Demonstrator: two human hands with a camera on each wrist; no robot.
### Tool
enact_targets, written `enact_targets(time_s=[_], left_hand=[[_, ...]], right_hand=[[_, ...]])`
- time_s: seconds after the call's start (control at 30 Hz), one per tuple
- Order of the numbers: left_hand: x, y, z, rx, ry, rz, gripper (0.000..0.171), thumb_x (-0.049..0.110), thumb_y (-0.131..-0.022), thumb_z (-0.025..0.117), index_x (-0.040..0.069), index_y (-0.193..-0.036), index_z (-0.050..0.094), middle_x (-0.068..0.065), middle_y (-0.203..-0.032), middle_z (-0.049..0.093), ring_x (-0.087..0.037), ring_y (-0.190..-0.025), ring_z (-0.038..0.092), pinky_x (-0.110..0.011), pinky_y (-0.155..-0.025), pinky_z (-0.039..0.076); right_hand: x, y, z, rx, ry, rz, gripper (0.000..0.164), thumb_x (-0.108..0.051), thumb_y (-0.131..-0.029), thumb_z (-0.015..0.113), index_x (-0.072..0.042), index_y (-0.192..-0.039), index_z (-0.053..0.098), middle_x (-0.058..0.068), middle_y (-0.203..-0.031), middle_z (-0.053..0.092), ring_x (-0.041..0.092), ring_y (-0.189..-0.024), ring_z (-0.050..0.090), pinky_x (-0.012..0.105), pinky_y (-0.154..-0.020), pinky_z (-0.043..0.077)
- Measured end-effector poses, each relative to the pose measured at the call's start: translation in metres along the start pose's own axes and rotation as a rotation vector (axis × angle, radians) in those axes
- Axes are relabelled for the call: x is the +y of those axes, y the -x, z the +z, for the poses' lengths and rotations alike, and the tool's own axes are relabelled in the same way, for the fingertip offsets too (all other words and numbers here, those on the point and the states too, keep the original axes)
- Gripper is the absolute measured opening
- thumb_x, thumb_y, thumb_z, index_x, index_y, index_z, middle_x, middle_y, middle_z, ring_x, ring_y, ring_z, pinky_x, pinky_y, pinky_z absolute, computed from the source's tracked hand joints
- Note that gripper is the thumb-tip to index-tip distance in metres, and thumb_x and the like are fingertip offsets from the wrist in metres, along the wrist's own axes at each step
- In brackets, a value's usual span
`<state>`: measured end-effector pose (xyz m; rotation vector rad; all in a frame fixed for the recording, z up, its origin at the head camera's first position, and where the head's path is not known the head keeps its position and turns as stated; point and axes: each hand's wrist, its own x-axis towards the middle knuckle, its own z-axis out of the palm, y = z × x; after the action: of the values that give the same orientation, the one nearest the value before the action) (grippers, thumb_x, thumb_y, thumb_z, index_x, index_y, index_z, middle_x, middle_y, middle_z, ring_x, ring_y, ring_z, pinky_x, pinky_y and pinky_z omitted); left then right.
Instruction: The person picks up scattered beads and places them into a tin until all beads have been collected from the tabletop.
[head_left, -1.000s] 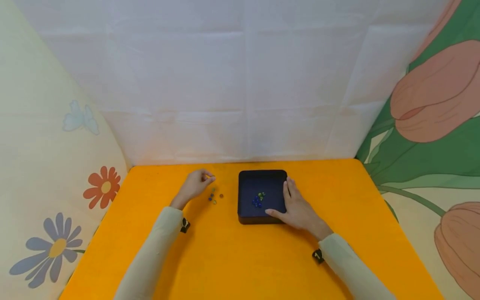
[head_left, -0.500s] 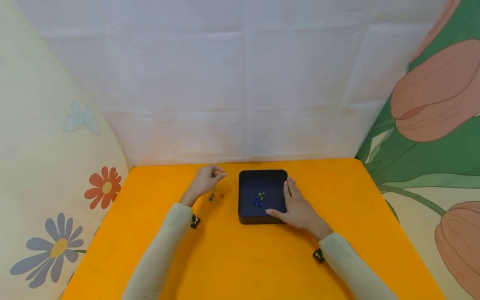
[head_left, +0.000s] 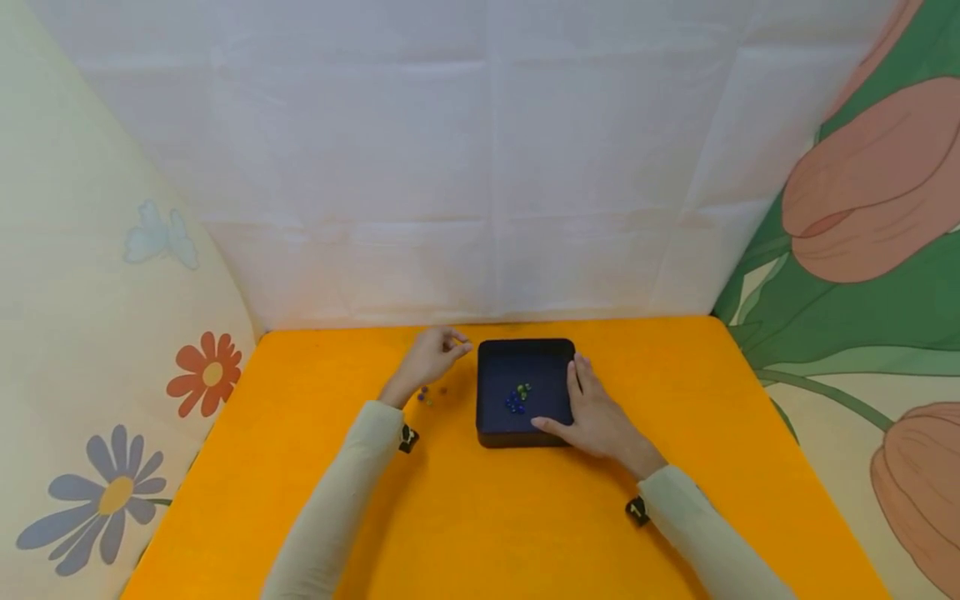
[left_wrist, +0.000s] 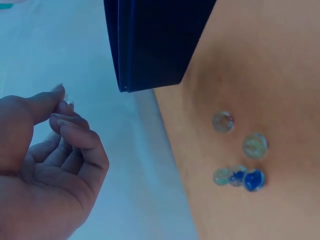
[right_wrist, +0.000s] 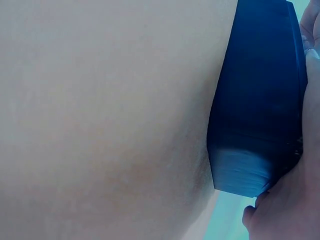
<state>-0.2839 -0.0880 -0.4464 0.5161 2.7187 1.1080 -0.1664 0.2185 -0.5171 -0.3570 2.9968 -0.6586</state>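
In the head view my left hand [head_left: 432,357] is just left of the black tray [head_left: 522,440], raised above the cloth. Its thumb and index finger pinch a small clear marble [left_wrist: 69,102], partly hidden by the fingertips in the left wrist view. My right hand [head_left: 600,417] rests on the tray's right side, fingers straight along the outer wall and thumb stretched over the near right corner. Inside the tray lie several blue marbles [head_left: 514,403] and green marbles [head_left: 522,391]. Several loose marbles [left_wrist: 254,180] lie on the cloth left of the tray, below my left hand.
A yellow-orange cloth [head_left: 480,525] covers the table. Behind it hangs a white sheet [head_left: 480,167]. Flower-printed cloths stand at the left [head_left: 90,333] and right [head_left: 885,333].
My left hand has moved right and slightly away from me, from above the loose marbles to near the tray's left edge, fingertips staying together. My right hand and the tray have stayed put.
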Motion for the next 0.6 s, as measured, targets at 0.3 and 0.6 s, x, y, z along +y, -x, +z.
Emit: enact_targets(time_s=[0.3,0.6], left_hand=[[0.009,-0.007,0.008,-0.006,0.0,0.033,0.032,0.032,-0.107,0.063,0.007,-0.125,0.071,-0.023,-0.112,0.075,-0.038,-0.091,0.07,-0.033,-0.069,0.052],[0.013,-0.012,0.016,-0.03,0.041,0.031,0.03,0.031,-0.106,0.065,0.006,-0.123,0.071,-0.024,-0.105,0.075,-0.016,-0.065,0.053,-0.029,-0.059,0.044]], right_hand=[[0.001,-0.001,0.0,0.006,0.012,0.015,0.128,-0.088,-0.088,0.05,0.0,-0.167,0.002,0.018,-0.177,-0.012,0.039,-0.166,0.002,0.059,-0.128,0.028],[0.002,-0.001,0.002,0.004,0.024,0.016,0.127,-0.089,-0.088,0.048,0.0,-0.167,0.003,0.019,-0.177,-0.012,0.039,-0.166,0.001,0.059,-0.128,0.026]])
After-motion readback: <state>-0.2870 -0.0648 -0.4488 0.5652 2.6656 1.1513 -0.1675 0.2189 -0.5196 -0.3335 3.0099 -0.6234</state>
